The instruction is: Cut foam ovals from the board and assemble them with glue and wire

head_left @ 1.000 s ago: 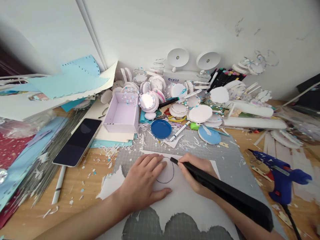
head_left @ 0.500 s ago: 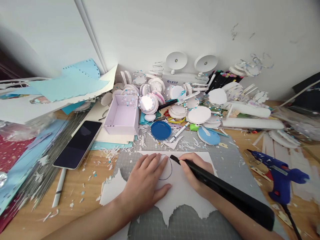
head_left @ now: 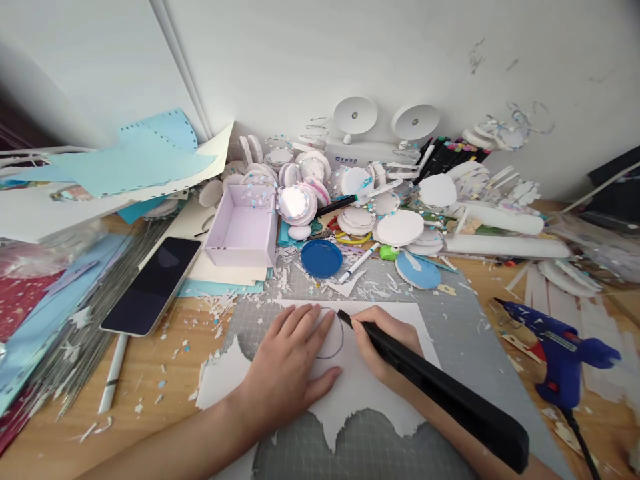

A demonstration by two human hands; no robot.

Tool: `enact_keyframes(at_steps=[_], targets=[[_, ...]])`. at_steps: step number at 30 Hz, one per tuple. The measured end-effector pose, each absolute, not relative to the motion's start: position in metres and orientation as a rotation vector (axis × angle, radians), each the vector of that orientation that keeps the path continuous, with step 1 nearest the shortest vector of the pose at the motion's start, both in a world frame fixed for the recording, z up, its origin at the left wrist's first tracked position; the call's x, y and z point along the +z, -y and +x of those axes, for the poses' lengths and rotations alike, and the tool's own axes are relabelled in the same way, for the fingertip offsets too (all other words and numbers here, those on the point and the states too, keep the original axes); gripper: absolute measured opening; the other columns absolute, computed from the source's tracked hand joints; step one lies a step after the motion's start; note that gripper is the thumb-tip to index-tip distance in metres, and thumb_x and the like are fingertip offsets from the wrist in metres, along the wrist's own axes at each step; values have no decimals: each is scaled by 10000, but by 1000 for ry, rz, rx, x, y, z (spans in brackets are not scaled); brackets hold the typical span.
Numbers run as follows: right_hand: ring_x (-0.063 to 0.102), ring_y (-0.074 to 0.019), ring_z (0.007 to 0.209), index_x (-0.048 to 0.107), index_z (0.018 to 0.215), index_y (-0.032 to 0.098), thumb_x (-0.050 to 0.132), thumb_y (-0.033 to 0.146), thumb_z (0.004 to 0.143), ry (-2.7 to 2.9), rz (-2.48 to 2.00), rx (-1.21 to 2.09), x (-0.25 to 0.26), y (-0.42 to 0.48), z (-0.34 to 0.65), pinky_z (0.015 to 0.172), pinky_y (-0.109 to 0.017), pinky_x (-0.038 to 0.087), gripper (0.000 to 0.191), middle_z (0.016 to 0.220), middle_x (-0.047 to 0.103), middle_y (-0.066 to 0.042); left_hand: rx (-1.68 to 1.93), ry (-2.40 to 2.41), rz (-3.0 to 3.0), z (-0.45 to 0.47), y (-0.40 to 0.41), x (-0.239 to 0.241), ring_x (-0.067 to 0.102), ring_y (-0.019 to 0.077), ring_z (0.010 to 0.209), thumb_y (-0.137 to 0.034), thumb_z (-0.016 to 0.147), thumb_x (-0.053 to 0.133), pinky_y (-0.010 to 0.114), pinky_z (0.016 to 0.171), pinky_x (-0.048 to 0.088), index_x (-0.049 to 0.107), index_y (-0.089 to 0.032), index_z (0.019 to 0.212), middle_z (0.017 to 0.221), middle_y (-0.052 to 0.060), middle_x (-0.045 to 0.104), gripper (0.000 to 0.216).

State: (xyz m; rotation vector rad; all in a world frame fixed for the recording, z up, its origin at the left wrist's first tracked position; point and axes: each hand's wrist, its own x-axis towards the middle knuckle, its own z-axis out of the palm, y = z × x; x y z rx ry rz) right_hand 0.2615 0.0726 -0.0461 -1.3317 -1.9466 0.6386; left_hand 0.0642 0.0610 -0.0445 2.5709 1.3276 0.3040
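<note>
A white sheet [head_left: 370,393] with a ragged, scalloped near edge lies on the grey cutting mat [head_left: 450,327]. It carries a drawn circle [head_left: 334,343], partly hidden under my left hand [head_left: 293,360], which rests flat on the sheet with fingers stretched out. My right hand [head_left: 387,340] is closed around a long, thick black pen-like tool [head_left: 450,390]. The tool's narrow tip is at the upper right of the circle's line; whether it touches the sheet I cannot tell. Its thick rear end slants down to the right over my forearm.
Right of the mat lies a blue glue gun [head_left: 557,347]. Beyond the sheet are a blue round lid [head_left: 321,259], a marker [head_left: 359,262] and white scraps. A lilac box [head_left: 241,227] and many white discs crowd the back. A phone [head_left: 153,287] lies at left.
The black tool's tip has shifted slightly left along the top right of the circle, and its rear end has swung left. My left hand stays flat on the sheet.
</note>
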Motion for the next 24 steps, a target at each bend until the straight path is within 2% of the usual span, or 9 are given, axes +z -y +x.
enact_keyframes(at_steps=[3,7,10,15,20,24], targets=[[523,-118,522,540,797,214,509,217,848,1999,-1314,584,-47,-71,261,533,-232,412,59,618,566,26,332,-1332,2542,63,-62,-45,420,276,1301,-525,906,430,549,1160,174,372,-195,1431,1372,105,516,623],[399,-92,417,501,741,217,511,199,790,2065,-1287,600,-44,-67,262,454,-222,348,53,497,430,66,348,-1350,2493,62,-61,-45,424,264,1299,-522,896,451,545,1159,178,386,-224,1421,1377,87,510,607],[370,-82,409,469,724,222,515,187,773,2051,-1299,638,-42,-63,262,441,-213,324,75,486,392,80,345,-1351,2486,62,-60,-45,425,262,1297,-528,899,441,542,1160,166,385,-229,1422,1382,86,506,605],[395,-83,402,498,748,220,518,211,798,1844,-1386,778,-42,-62,262,416,-208,302,55,488,410,84,302,-1325,2496,59,-65,-40,419,272,1294,-545,893,433,548,1143,160,366,-232,1432,1378,96,507,627],[483,-113,472,575,778,213,532,234,814,1725,-1450,825,-44,-69,271,451,-222,351,60,552,530,48,210,-1235,2492,50,-67,-30,422,287,1273,-650,758,555,543,1094,213,349,-279,1434,1390,89,485,798],[445,-119,447,557,785,218,557,260,819,1494,-1404,718,-46,-72,280,442,-238,337,54,518,475,60,213,-1289,2498,48,-64,-35,415,304,1275,-732,759,484,546,1071,207,329,-280,1444,1421,95,461,836]])
